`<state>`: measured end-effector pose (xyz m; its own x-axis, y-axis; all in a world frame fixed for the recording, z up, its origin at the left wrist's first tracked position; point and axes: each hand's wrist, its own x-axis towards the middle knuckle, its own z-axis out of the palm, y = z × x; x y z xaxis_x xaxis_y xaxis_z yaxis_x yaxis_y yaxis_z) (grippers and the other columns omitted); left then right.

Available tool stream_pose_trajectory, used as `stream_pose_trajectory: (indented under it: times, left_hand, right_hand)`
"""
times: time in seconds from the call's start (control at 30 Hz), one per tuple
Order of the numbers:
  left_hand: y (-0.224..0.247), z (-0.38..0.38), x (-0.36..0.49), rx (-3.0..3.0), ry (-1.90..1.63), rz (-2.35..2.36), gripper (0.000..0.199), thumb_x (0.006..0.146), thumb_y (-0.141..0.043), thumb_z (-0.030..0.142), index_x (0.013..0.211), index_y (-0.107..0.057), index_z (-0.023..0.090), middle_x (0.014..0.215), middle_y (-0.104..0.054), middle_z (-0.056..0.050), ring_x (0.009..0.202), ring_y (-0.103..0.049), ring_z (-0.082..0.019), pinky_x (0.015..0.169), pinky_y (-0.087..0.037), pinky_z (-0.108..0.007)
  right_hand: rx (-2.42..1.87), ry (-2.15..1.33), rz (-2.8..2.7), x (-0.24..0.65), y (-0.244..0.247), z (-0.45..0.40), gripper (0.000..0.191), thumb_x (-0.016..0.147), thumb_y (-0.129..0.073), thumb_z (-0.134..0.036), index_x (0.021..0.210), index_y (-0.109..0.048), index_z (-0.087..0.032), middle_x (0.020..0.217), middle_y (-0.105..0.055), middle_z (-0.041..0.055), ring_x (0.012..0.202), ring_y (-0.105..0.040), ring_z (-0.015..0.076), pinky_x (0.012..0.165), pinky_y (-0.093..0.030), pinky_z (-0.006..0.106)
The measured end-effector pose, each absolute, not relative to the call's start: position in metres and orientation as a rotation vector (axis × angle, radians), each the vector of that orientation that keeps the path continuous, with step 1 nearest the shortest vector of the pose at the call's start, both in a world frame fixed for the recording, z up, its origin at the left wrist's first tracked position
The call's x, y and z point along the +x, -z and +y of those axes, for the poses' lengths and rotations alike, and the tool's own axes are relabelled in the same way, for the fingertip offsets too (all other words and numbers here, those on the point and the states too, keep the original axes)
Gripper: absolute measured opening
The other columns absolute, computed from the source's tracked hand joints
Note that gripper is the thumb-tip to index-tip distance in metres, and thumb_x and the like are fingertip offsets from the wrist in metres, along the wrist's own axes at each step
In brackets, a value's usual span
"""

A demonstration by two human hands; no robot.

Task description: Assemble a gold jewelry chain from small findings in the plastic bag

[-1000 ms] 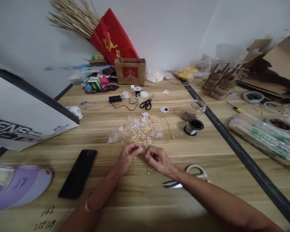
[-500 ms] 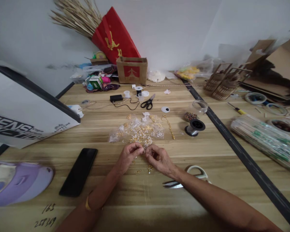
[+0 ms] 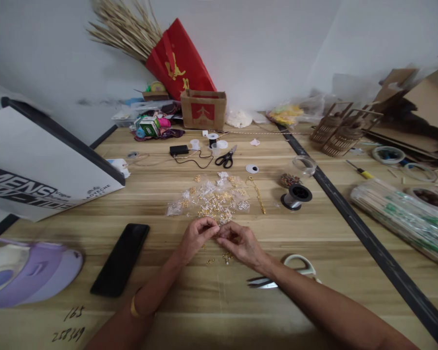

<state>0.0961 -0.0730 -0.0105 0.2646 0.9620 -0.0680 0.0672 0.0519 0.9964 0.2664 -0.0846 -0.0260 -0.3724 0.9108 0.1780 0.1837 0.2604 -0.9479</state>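
My left hand (image 3: 200, 237) and my right hand (image 3: 241, 244) meet fingertip to fingertip above the wooden table. Both are closed in a pinch, and whatever lies between the fingers is too small to make out. Just beyond them spreads a pile of small gold and silver jewelry findings (image 3: 219, 197), partly in clear plastic bags. A few loose gold pieces (image 3: 227, 257) lie on the table below my right hand. White-handled scissors (image 3: 301, 265) rest partly under my right forearm. To the right of the pile is a gold chain (image 3: 257, 195).
A black phone (image 3: 120, 260) and a purple-and-white visor-like object (image 3: 51, 274) lie at left, below a large white box (image 3: 51, 170). Right of the pile stand a wire spool (image 3: 295, 197) and a jar of beads (image 3: 290, 180). Black scissors (image 3: 225, 158) lie farther back.
The camera view has shifted slightly. My hands stay together, with the right fingertips moved slightly at the pinch.
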Motion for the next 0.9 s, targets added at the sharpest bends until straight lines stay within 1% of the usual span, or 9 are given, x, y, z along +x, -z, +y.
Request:
stream_pose_trajectory:
  times: [0.13,0.27,0.4,0.57,0.9]
  left_hand:
    - [0.01,-0.0728,0.0972,1.329,-0.938,1.065,0.024,0.072,-0.066,0.035,0.069,-0.058,0.013,0.066,-0.054,0.0,0.065,-0.05,-0.012,0.063,-0.04,-0.023]
    - [0.0084,-0.0731,0.0982,1.353,-0.937,1.067,0.024,0.071,-0.066,0.036,0.068,-0.059,0.013,0.067,-0.056,-0.001,0.066,-0.05,-0.013,0.064,-0.04,-0.023]
    - [0.0093,-0.0725,0.0977,1.363,-0.941,1.078,0.024,0.071,-0.067,0.036,0.069,-0.06,0.013,0.068,-0.057,-0.002,0.067,-0.051,-0.014,0.064,-0.04,-0.023]
    - [0.0147,-0.0705,0.096,1.368,-0.963,1.088,0.023,0.07,-0.068,0.035,0.069,-0.06,0.013,0.067,-0.058,-0.002,0.067,-0.052,-0.014,0.065,-0.041,-0.024]
    - [0.0167,-0.0691,0.0944,1.364,-0.965,1.097,0.022,0.073,-0.065,0.034,0.07,-0.058,0.013,0.067,-0.055,-0.001,0.066,-0.05,-0.013,0.064,-0.039,-0.024]
  right_hand:
    - [-1.014,-1.17,-1.724,0.2654,0.0263,-0.0844,0.014,0.079,-0.063,-0.03,0.082,-0.06,-0.016,0.066,-0.06,-0.0007,0.057,-0.052,0.01,0.053,-0.041,0.021]
    - [-1.043,-1.166,-1.728,0.2656,0.0272,-0.0837,0.016,0.081,-0.06,-0.032,0.079,-0.06,-0.016,0.061,-0.054,-0.0022,0.053,-0.047,0.0093,0.049,-0.037,0.02]
    - [-1.042,-1.142,-1.742,0.2661,0.0283,-0.0829,0.02,0.083,-0.058,-0.035,0.078,-0.061,-0.016,0.063,-0.056,-0.001,0.056,-0.048,0.0103,0.052,-0.038,0.021]
    - [-1.062,-1.144,-1.711,0.2662,0.0324,-0.0819,0.019,0.082,-0.058,-0.035,0.079,-0.062,-0.017,0.065,-0.057,0.0,0.056,-0.048,0.0109,0.052,-0.038,0.022]
    - [-1.077,-1.086,-1.722,0.267,0.0319,-0.0808,0.017,0.084,-0.055,-0.031,0.078,-0.059,-0.016,0.064,-0.054,-0.0001,0.057,-0.046,0.0113,0.052,-0.036,0.022]
